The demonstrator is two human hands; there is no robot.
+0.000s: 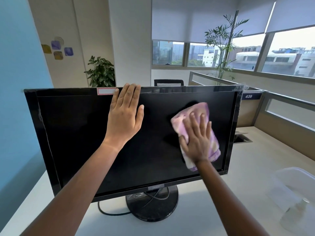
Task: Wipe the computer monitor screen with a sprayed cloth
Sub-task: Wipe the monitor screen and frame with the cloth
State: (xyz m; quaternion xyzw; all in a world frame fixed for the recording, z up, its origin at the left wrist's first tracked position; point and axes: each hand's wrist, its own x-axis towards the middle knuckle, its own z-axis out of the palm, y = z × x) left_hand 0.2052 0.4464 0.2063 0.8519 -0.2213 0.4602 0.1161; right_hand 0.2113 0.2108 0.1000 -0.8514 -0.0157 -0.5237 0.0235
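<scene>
A person's 2 bare arms reach toward a black monitor [85,133] on a white desk [238,193]. The right hand [197,142], fingers spread, presses a purple cloth [201,109] flat against the screen's right half. The left hand [125,113] rests open at the top edge. Wiping appears underway; the left half likely remains. Beyond, a partition sign [248,96] reads 439.

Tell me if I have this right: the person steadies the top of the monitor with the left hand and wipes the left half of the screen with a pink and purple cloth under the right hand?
Not quite. The head view shows the cloth pressed on the right half of the screen, not the left. The rest holds: the left hand steadies the top of the monitor, and the right hand lies flat on the cloth.
</scene>
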